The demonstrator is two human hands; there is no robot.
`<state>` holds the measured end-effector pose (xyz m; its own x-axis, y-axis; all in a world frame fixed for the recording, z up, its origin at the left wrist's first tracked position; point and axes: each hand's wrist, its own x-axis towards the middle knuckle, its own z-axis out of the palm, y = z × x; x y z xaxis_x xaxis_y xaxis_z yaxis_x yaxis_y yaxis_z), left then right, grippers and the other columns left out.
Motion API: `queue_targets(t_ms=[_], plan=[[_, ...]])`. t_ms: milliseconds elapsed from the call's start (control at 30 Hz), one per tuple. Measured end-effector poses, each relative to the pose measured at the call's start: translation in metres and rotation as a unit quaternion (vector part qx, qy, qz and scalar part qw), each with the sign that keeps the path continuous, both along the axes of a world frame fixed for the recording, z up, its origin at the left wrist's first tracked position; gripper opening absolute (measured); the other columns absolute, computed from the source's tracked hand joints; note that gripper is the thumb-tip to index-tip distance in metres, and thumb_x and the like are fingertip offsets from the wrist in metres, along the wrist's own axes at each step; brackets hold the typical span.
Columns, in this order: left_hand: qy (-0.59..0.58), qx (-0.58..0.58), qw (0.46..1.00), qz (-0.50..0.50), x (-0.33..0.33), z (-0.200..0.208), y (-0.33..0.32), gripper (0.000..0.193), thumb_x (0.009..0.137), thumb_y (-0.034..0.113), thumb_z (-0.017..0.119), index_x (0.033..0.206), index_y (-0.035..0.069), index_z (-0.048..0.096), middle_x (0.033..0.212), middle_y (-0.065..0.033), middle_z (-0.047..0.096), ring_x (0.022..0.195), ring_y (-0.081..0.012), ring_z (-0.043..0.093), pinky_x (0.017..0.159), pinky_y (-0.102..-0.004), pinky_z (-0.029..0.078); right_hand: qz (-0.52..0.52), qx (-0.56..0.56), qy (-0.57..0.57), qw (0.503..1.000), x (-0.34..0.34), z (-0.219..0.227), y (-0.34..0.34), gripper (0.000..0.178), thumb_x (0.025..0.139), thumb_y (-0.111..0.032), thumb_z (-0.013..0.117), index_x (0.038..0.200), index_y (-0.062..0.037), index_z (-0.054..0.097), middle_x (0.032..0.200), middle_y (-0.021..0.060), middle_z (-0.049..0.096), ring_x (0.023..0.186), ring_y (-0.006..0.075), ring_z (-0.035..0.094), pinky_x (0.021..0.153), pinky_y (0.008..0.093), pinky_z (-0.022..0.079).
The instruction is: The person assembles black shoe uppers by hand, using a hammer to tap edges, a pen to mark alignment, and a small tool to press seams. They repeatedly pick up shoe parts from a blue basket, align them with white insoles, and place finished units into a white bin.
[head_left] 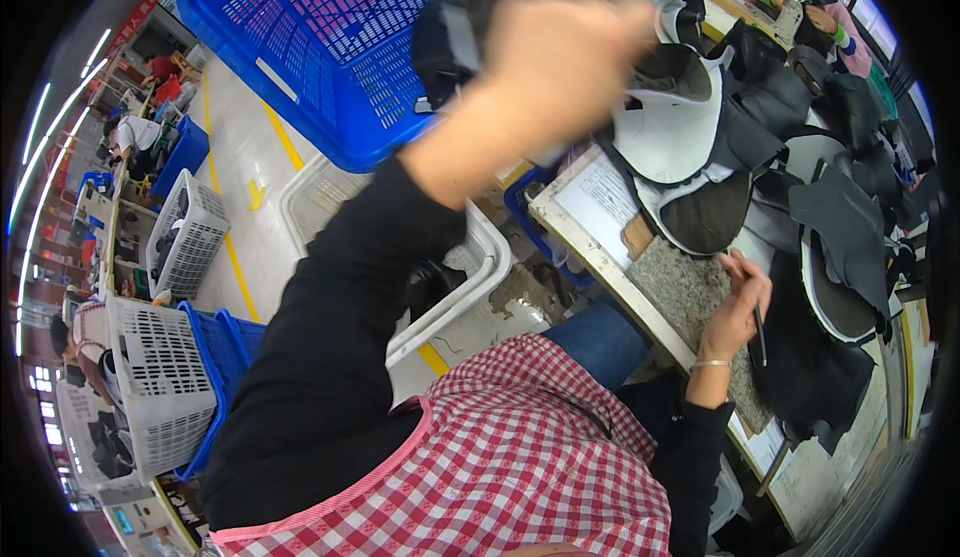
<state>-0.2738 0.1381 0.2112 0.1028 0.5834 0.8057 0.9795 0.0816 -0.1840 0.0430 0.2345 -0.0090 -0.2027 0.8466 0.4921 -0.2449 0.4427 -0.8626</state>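
Observation:
My left hand [575, 62] is raised at the top, blurred by motion; its fingers are smeared. Right behind it is a black-and-white piece [445, 42], overlapping the blue basket's side; whether the hand grips it I cannot make out. My right hand [735, 317] is closed over the bench at right, a thin dark pen-like tool [762, 339] sticking out of it. Its fingertips are near the lower edge of a dark shoe-upper piece with white lining [708, 215]. Below the hand lies a speckled grey slab [680, 282]. More black and white upper pieces [825, 267] are heaped to the right.
A large blue basket [375, 142] stands at the upper left, above a white crate [490, 277] beside the bench. A printed sheet [597, 197] lies on the bench. White crates [160, 367] line the far left. Another person's hand [820, 20] is at a sewing machine [792, 7].

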Motion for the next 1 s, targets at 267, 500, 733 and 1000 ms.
queue_targets(t_ms=[267, 500, 733, 1000], plan=[[-0.202, -0.449, 0.819, -0.294, 0.184, -0.197, 0.084, 0.071, 0.085, 0.060, 0.073, 0.124, 0.002, 0.056, 0.118, -0.0264, 0.059, 0.118, -0.0500, 0.055, 0.096, -0.0568, 0.044, -0.092, 0.081, 0.048, 0.991, 0.087, 0.015, -0.035, 0.057, 0.110, -0.052, 0.042, 0.121, 0.0031, 0.056, 0.112, 0.0221, 0.068, 0.106, 0.0331, 0.068, 0.106, 0.0483, 0.048], [-0.213, -0.310, 0.872, -0.313, 0.157, -0.247, 0.075, 0.088, 0.082, 0.037, 0.080, 0.149, -0.005, 0.040, 0.135, -0.0345, 0.058, 0.127, -0.0465, 0.058, 0.107, -0.0467, 0.047, -0.028, -0.044, -0.072, 0.996, 0.085, -0.007, -0.050, 0.033, 0.110, -0.022, 0.052, 0.105, 0.0020, 0.073, 0.086, 0.0044, 0.068, 0.077, 0.0097, 0.060, 0.072, 0.0247, 0.046], [-0.279, -0.416, 0.826, -0.259, 0.153, -0.222, 0.087, 0.045, 0.093, 0.014, 0.064, 0.134, -0.004, 0.056, 0.122, -0.0292, 0.067, 0.117, -0.0418, 0.065, 0.100, -0.0425, 0.051, -0.016, -0.147, -0.085, 0.985, 0.062, -0.015, -0.024, 0.024, 0.101, -0.019, 0.068, 0.088, -0.0042, 0.055, 0.077, -0.0002, 0.060, 0.068, 0.0059, 0.050, 0.061, 0.0257, 0.043], [-0.314, -0.438, 0.787, -0.301, 0.147, -0.220, 0.089, 0.048, 0.095, 0.023, 0.069, 0.135, -0.002, 0.057, 0.123, -0.0255, 0.068, 0.118, -0.0402, 0.065, 0.100, -0.0427, 0.050, -0.113, -0.043, -0.229, 0.966, 0.052, -0.017, -0.017, 0.028, 0.097, -0.023, 0.075, 0.088, -0.0043, 0.056, 0.070, 0.0022, 0.058, 0.066, 0.0100, 0.051, 0.061, 0.0293, 0.046]])
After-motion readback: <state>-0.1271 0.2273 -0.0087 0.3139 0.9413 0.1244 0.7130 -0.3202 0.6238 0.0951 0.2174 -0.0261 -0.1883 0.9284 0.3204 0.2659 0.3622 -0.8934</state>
